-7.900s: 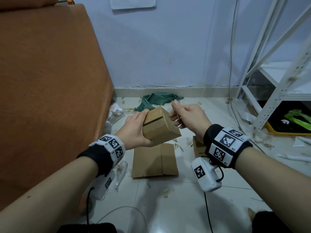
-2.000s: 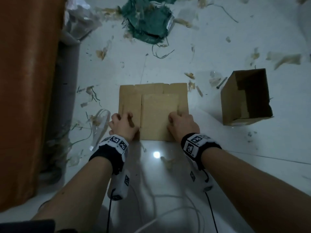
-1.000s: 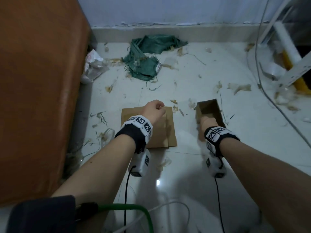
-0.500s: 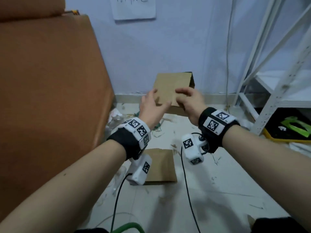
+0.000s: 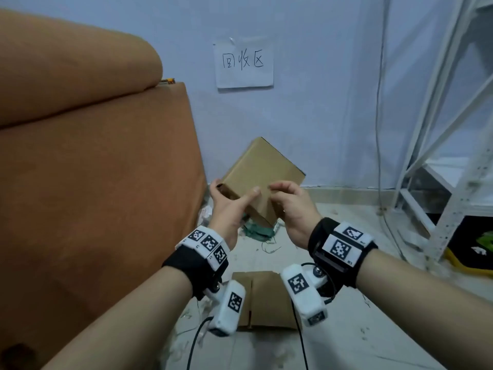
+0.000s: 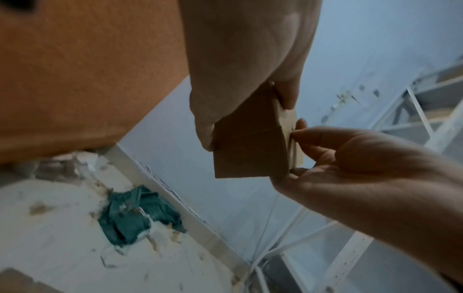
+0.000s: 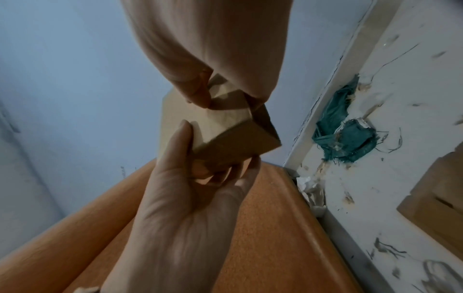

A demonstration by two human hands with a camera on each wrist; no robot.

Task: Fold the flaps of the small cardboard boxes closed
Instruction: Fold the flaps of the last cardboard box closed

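I hold a small brown cardboard box up in front of the wall, tilted onto a corner. My left hand grips its lower left end, thumb across the near face and fingers behind. My right hand is at the lower right end with curled fingers. In the right wrist view its fingertips pinch a flap of the box, while the left hand cups it from below. The left wrist view shows the box with the right hand at its edge.
A flattened piece of cardboard lies on the white floor below my wrists. A crumpled green cloth lies by the skirting. An orange sofa fills the left; a white metal shelf stands right. A paper sign hangs on the wall.
The box came off the floor in my right hand and both hands now hold it. Since half a second ago it has turned onto a corner, and the view has tilted upward.
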